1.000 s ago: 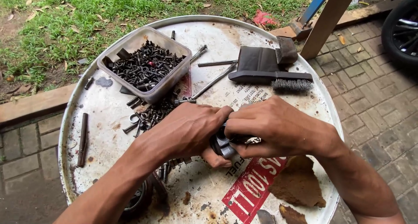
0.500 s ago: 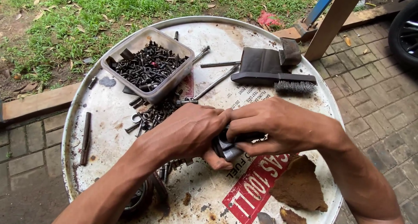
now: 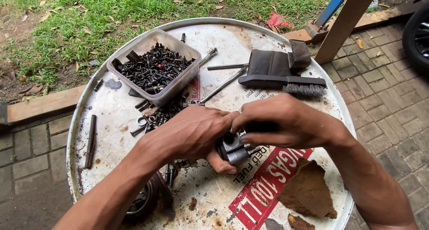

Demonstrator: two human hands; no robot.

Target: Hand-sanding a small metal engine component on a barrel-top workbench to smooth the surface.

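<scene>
Both hands meet near the middle of the round white surface [image 3: 111,109]. The left hand [image 3: 192,131] cups a small grey metal part [image 3: 232,148] from beneath, thumb under it; the right hand [image 3: 286,122] closes over its top from the right, fingertips pinched.

Small metal part [image 3: 232,148]: grey, cast-looking body with a rounded barrel end and short stubs projecting to its side. Held clear above the white drum top, mostly covered; only lower portion visible. Lies roughly horizontal, barrel end pointing downward-left.
</scene>
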